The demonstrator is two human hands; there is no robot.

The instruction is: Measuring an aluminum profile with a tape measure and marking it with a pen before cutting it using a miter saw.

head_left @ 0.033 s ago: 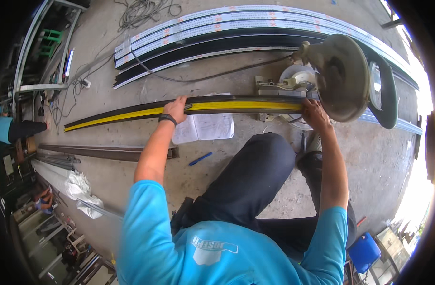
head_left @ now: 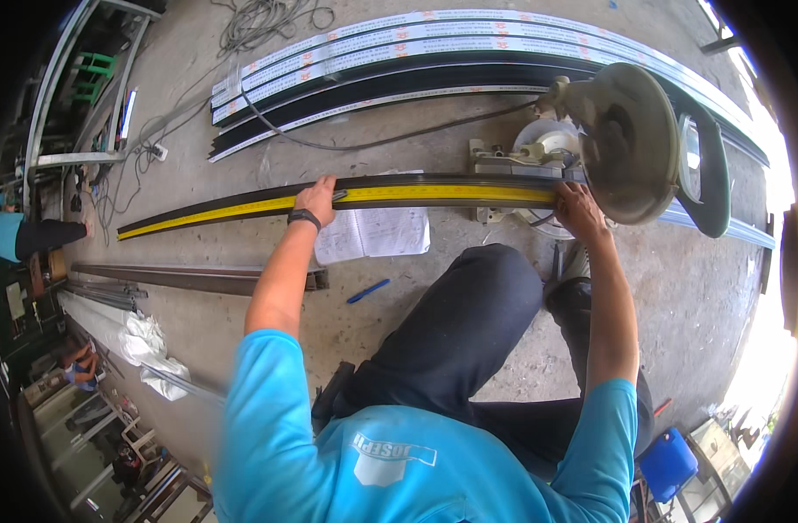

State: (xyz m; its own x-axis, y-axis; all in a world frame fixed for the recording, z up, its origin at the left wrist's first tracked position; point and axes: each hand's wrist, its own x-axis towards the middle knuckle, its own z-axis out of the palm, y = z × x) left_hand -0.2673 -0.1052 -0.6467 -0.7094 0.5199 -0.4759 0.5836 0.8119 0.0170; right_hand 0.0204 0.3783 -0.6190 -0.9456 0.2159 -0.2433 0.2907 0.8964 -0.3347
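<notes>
A long dark metal profile (head_left: pixel 242 193) lies crosswise in front of me, its right end on the base of a miter saw (head_left: pixel 514 162). The yellow blade of a tape measure (head_left: pixel 455 193) is stretched along it. My left hand (head_left: pixel 317 199), with a black wristband, rests closed on the profile and tape; a slim grey, pen-like thing (head_left: pixel 339 195) juts from its fingers. At the saw, my right hand (head_left: pixel 580 211) is closed around the profile and tape end. Whether it also holds the tape's case is hidden. The raised saw guard (head_left: pixel 630 144) is beside it.
An open notebook (head_left: pixel 386 234) lies partly under the profile, with a blue pen (head_left: pixel 368 291) nearer me. Wrapped profiles (head_left: pixel 399 52) are stacked beyond, a cable (head_left: pixel 399 139) across them. More metal bars (head_left: pixel 181 277) lie left. A co-worker (head_left: pixel 24 235) bends at far left.
My left hand has slid slightly left along the profile, with the pen-like thing in it. My right hand, the tape and the saw stay in place.
</notes>
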